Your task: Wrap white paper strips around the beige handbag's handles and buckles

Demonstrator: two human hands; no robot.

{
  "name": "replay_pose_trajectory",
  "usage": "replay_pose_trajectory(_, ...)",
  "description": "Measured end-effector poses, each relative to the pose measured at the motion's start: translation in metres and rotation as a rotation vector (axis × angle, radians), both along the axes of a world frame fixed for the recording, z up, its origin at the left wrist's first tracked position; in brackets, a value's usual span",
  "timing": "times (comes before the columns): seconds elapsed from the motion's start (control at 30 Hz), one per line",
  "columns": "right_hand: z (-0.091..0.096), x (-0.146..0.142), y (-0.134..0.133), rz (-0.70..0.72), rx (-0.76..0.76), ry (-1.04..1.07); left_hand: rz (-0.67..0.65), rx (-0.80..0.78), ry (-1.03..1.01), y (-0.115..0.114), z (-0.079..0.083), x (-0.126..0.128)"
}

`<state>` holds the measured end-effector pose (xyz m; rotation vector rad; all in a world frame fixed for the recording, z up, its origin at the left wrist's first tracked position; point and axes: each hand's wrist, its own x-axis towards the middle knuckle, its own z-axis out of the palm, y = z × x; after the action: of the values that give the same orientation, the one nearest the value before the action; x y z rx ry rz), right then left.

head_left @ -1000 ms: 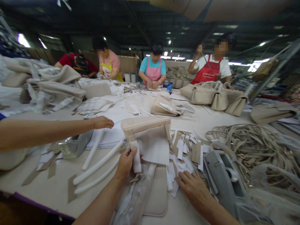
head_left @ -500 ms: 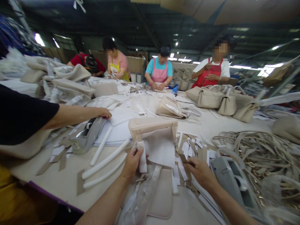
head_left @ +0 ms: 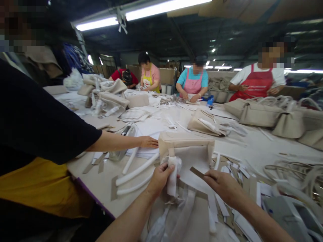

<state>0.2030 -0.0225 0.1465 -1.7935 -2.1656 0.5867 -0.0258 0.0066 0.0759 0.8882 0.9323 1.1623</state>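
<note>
A beige handbag (head_left: 186, 143) lies on the table (head_left: 252, 148) in front of me with white wrapping paper over its front. My left hand (head_left: 159, 177) is closed around a white-wrapped strap (head_left: 173, 174) of that bag. My right hand (head_left: 222, 185) pinches a thin brown card strip (head_left: 197, 172), held just above the bag's paper. White foam tubes (head_left: 137, 170) lie to the left of my left hand.
A co-worker in a black top stands close on my left, a hand (head_left: 148, 142) resting on white paper sheets. Three other people work at the far side. Finished beige bags (head_left: 259, 114) stand at right. A grey tape dispenser (head_left: 287, 208) and straps (head_left: 297, 171) lie at right.
My right hand has picked up a brown strip from the scraps and raised it toward the bag. My view swung left. The co-worker's hand moved onto the paper stack.
</note>
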Motion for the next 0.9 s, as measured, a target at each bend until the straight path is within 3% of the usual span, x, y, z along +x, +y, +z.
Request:
replay_pose_trajectory(0.13, 0.005, -0.019, 0.015, 0.087, 0.014, -0.155, -0.028, -0.008, -0.002, 0.002, 0.004, -0.003)
replay_pose_trajectory(0.37, -0.018, -0.023, 0.05, 0.136, -0.129, 0.031, 0.062, -0.005, 0.005, -0.005, -0.013, 0.008)
replay_pose_trajectory(0.63, -0.027, -0.038, 0.08, 0.319, -0.222, 0.099, 0.145, -0.007, 0.057, -0.014, -0.011, 0.02)
replay_pose_trajectory(0.9, -0.04, -0.051, 0.098, 0.474, -0.211, 0.156, 0.255, -0.051, -0.075, -0.016, -0.014, 0.024)
